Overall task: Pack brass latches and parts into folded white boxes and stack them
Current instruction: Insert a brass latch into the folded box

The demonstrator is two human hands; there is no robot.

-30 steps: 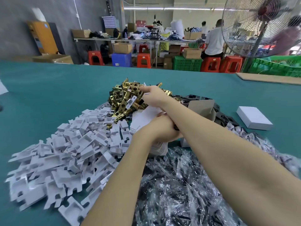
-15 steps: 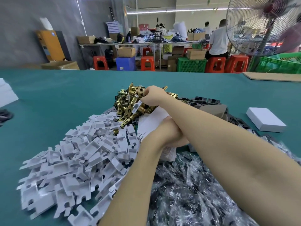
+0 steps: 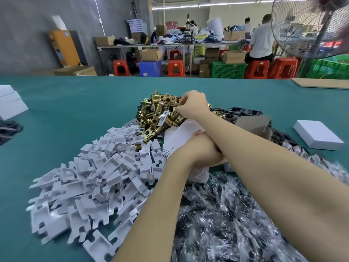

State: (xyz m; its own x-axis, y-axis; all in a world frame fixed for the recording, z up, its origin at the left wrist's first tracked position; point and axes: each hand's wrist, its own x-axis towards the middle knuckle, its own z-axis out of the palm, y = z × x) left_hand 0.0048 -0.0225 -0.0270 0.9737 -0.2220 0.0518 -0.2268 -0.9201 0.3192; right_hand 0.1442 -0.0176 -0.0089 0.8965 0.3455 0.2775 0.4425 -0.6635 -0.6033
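Both hands crossed over the parts piles on the green bench (image 3: 75, 103); no readable writing or labels anywhere.

Bench top is matte teal felt-like sheet. Near side: heap of crinkly clear plastic bags (image 3: 236, 220) with dark contents, glossy. Left of it: pile of white card inserts (image 3: 90, 186), flat die-cut pieces with notches and folded tabs. Behind that: heap of brass latches (image 3: 156, 114), shiny gold metal with round holes. Closed white box (image 3: 317, 134) sits apart at right, plain rectangular lid. Left hand (image 3: 200, 152) grips a stack of flat white box blanks (image 3: 181, 137). Right hand (image 3: 192, 104) reaches over the left arm onto the latch heap, fingers curled and pinching a small white piece; can't tell what it is.
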